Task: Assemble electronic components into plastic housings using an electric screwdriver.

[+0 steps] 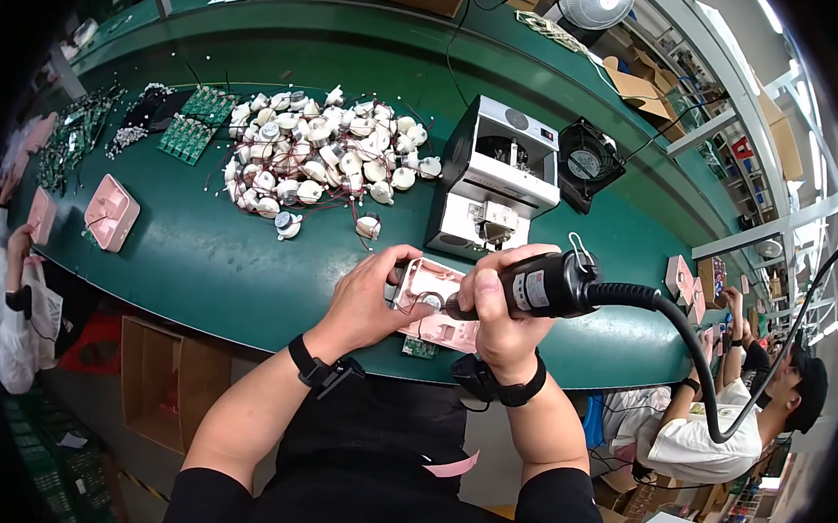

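A pink plastic housing (451, 332) lies open side up at the bench's near edge. My left hand (366, 292) grips its left side, with the thumb reaching inside near a small round whitish part (430, 301). In my right hand (502, 326) is a black electric screwdriver (547, 284), tilted so that its tip end points down and left into the housing. The tip itself is hidden by my fingers. Its thick black cable (689, 334) curves away to the right. A small green circuit board (419, 347) with wires sticks out below the housing.
Beyond my hands stands a black-and-white bench machine (502, 176), with a black square fan (587, 166) beside it. A heap of wired white motors (321, 154) covers the bench's middle. Green boards (186, 137) and another pink housing (112, 213) lie left. Co-workers sit at both sides.
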The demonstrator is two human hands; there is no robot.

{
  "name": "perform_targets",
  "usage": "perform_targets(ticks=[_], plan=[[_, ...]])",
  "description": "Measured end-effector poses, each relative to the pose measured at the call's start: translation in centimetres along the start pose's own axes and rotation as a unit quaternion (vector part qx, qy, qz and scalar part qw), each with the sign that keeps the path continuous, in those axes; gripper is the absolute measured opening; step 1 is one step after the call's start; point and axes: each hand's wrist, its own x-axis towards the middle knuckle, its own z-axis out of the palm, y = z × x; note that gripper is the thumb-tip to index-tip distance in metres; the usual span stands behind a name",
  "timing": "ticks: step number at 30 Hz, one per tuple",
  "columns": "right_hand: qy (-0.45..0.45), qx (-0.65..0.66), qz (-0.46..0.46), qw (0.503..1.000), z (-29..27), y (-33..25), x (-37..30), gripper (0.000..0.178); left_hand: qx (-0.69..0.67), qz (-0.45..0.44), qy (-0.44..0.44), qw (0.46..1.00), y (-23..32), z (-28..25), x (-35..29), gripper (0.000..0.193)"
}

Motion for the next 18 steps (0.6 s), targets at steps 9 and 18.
perform_targets(ticks=[9,18], plan=[[0.016,0.09,-0.016,0.996,0.3,-3.2,1.8,0.028,0.0,-0.025,-0.005,1.0,-0.3,-0.2,-0.5,0.069],[0.1,0.025,-0.07,0.992,-2.2,-2.4,9.7,0.026,0.013,0.02,-0.015,1.0,-0.2,-0.2,-0.3,0.074]])
